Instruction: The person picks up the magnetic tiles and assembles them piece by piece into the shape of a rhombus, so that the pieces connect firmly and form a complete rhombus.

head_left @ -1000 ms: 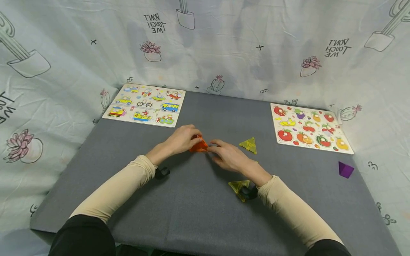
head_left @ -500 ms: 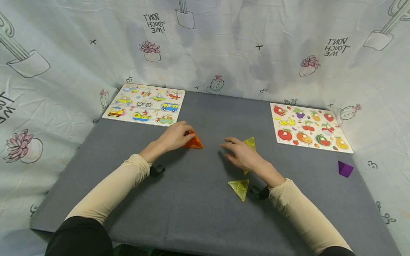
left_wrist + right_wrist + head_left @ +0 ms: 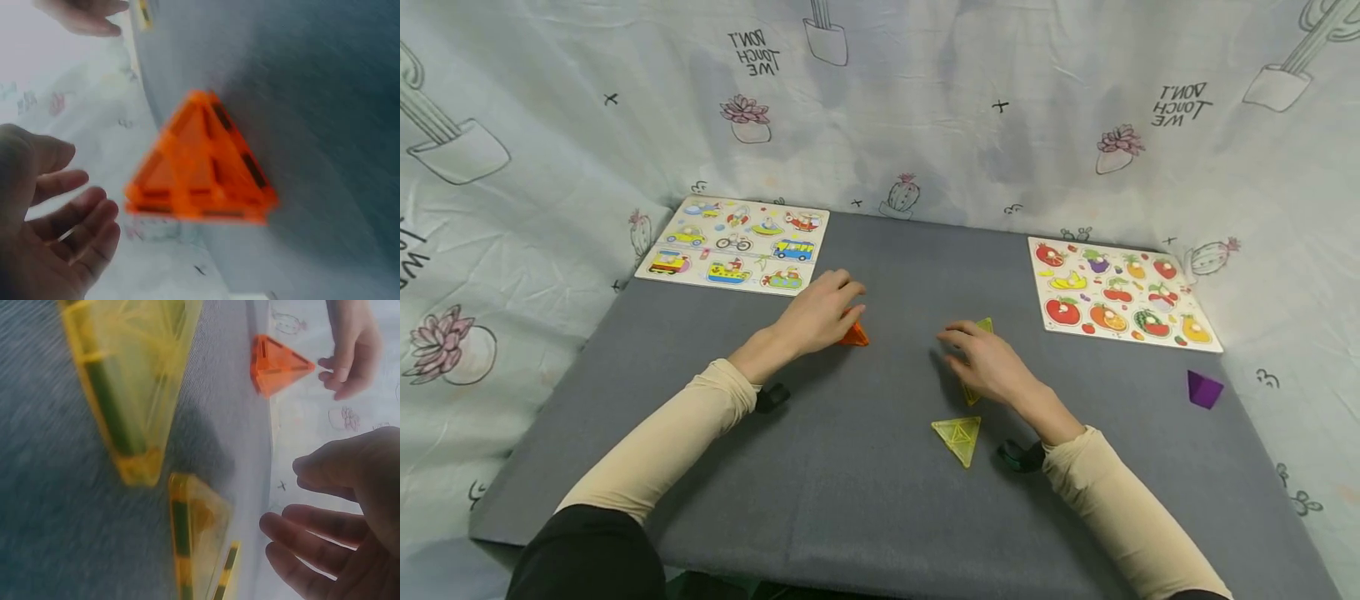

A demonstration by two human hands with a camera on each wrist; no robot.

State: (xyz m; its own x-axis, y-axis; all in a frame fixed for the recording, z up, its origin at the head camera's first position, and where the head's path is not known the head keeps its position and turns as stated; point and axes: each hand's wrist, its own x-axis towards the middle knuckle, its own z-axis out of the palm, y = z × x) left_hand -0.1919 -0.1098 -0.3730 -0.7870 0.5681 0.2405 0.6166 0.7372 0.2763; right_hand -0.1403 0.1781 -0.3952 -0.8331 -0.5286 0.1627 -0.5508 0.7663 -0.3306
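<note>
Just beside left fingers [image 3: 81, 219]: orange pyramid [image 3: 203, 165].

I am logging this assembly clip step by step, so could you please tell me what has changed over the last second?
The hands parted. The right hand let go of the orange pyramid and swung right, over the far yellow triangle tile. The left hand opened; the left wrist view shows its fingers clear of the pyramid. The near yellow triangle tile, purple pyramid and both puzzle boards stayed put.

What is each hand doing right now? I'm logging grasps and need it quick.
Left hand: open, fingers relaxed beside the orange pyramid, holding nothing.
Right hand: open, fingers spread above a yellow triangle tile, holding nothing.
</note>
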